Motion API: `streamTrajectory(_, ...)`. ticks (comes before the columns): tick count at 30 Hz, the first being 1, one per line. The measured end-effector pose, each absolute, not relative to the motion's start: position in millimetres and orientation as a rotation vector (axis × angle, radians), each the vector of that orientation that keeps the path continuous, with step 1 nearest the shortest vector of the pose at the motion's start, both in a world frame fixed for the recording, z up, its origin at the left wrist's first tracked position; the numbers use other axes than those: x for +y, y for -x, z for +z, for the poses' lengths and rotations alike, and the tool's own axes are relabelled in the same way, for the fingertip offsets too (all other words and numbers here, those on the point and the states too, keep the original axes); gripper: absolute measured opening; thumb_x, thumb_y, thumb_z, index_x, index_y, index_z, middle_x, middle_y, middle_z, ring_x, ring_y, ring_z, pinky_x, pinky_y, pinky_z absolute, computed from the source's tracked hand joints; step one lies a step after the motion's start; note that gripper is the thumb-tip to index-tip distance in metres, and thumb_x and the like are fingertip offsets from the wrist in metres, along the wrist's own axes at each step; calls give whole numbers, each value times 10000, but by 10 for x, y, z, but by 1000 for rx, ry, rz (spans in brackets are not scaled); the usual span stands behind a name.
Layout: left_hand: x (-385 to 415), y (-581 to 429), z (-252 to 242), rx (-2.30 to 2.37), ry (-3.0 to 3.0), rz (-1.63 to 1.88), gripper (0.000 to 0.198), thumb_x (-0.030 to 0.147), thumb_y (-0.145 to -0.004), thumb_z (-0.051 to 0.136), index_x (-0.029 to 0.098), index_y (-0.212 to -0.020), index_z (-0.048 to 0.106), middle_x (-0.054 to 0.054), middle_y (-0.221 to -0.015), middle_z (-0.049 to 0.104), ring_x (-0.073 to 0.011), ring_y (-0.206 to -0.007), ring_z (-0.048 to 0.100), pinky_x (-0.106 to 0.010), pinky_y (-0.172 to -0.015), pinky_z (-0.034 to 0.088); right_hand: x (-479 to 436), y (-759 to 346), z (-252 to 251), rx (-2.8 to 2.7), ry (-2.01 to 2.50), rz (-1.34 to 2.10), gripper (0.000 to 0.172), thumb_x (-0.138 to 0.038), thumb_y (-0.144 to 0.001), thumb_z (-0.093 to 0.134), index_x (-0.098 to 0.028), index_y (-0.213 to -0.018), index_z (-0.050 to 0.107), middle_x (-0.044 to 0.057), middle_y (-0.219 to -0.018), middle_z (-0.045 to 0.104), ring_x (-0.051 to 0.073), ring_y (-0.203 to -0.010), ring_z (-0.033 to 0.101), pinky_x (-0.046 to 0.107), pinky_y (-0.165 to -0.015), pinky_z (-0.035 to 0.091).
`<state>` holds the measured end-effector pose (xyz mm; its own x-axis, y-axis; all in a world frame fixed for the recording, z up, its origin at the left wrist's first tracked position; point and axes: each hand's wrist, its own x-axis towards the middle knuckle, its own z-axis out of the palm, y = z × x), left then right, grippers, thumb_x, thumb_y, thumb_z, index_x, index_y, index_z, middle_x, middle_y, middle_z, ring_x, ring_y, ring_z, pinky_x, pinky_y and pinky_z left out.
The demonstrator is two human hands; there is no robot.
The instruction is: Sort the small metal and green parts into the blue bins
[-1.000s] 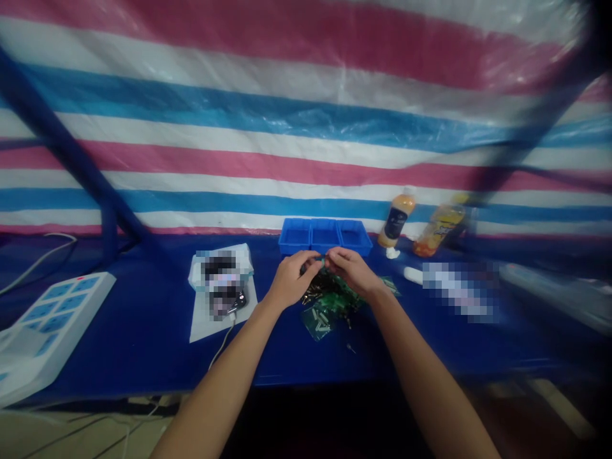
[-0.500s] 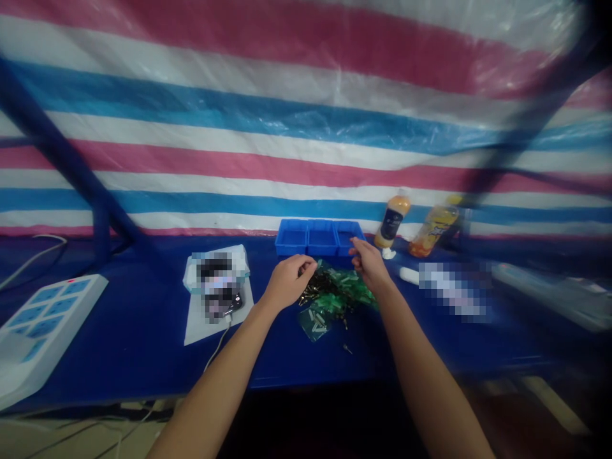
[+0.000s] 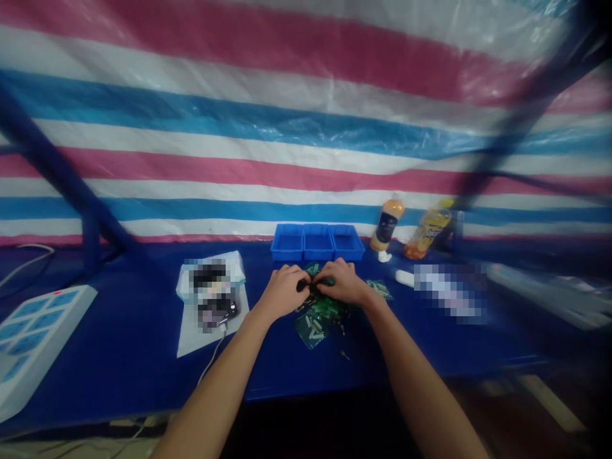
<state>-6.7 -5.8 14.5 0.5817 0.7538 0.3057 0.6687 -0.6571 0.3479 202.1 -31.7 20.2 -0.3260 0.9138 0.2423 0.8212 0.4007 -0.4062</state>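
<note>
Over a pile of small parts, my left hand (image 3: 285, 290) and my right hand (image 3: 342, 280) face each other with fingertips almost meeting. Both have their fingers curled in and pinched; whatever lies between them is hidden or too small to name. Beneath the fingers are green plastic-looking pieces (image 3: 329, 309) and dark, brassy bits. A clear bag with white stick-like pieces (image 3: 313, 328) lies just in front of the pile. Another small clear bag (image 3: 380, 289) rests beyond my right wrist. One loose small metal piece (image 3: 344, 354) lies closer to me.
Behind the pile stand three joined blue bins (image 3: 318, 243). Two bottles, one orange (image 3: 387, 224) and one yellow (image 3: 428, 231), stand right of them, near crumpled white tissue (image 3: 384, 256). At left are a phone (image 3: 217, 312) on paper with a cable, and a power strip (image 3: 43, 344).
My right hand has come left and down from near the right bin to the pile, its extended finger now curled in. My left hand stays by the pile. The view has shifted slightly.
</note>
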Motion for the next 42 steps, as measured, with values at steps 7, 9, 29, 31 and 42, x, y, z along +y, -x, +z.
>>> streamTrajectory(7,-24,76,150,1151,-2629,663,127,262,-837,585,258,-887,701,-27,-969,693,-246,-937,590,-373,-808,414,-319,-1979,185,-2257,1511,241,163,-378,-881,622,-322,-945,761,46,-1014,681,245,-961,477,382,-810,263)
streamTrajectory(9,-27,71,169,1138,-2595,710,141,290,-871,562,256,-889,698,-26,-961,694,-238,-934,595,-366,-815,413,-326,-1980,205,-2186,1493,281,170,-369,-901,601,-301,-963,744,46,-1043,693,250,-999,498,393,-838,276)
streamTrajectory(29,-70,40,257,1018,-2133,925,359,443,-952,455,171,-867,674,-1,-780,670,-153,-719,576,-260,-676,406,-334,-1793,273,-1749,1245,522,196,-397,-823,705,-209,-845,754,39,-832,747,187,-751,647,301,-725,476)
streamTrajectory(31,-77,40,269,1007,-2093,931,358,441,-949,460,168,-856,673,3,-781,670,-148,-715,569,-254,-676,406,-338,-1793,288,-1729,1243,574,198,-399,-820,703,-210,-855,751,40,-839,751,198,-782,662,307,-746,485)
streamTrajectory(42,-81,37,269,984,-1977,1011,364,459,-940,473,160,-809,634,9,-737,619,-142,-704,531,-243,-665,387,-315,-1839,269,-1696,1086,839,255,-414,-886,596,-188,-934,704,34,-871,707,176,-804,619,297,-745,462)
